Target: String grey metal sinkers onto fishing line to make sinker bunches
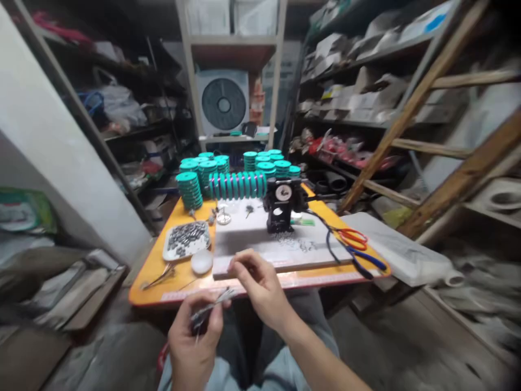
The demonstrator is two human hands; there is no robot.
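My left hand (194, 339) is closed around a small greyish bundle (222, 296) with thin pale strands, held just off the table's near edge; blur hides what it is. To its right, my right hand (260, 285) has thumb and fingertips pinched together over the front of the light board (252, 247). Anything in that pinch is too small to make out. Close by are a round white lid-like piece (202, 262) and a white tray (165, 251) of small dark grey pieces. Behind stands a black device (280, 209) beside a row of teal spools (238, 185).
Teal spools (189, 190) stand stacked along the back of the orange table (148, 279). Orange-handled scissors (353, 238) and blue-handled pliers (370, 259) lie at the right. A tweezers-like metal tool (158, 276) rests front left. A wooden ladder (386, 141) leans at the right.
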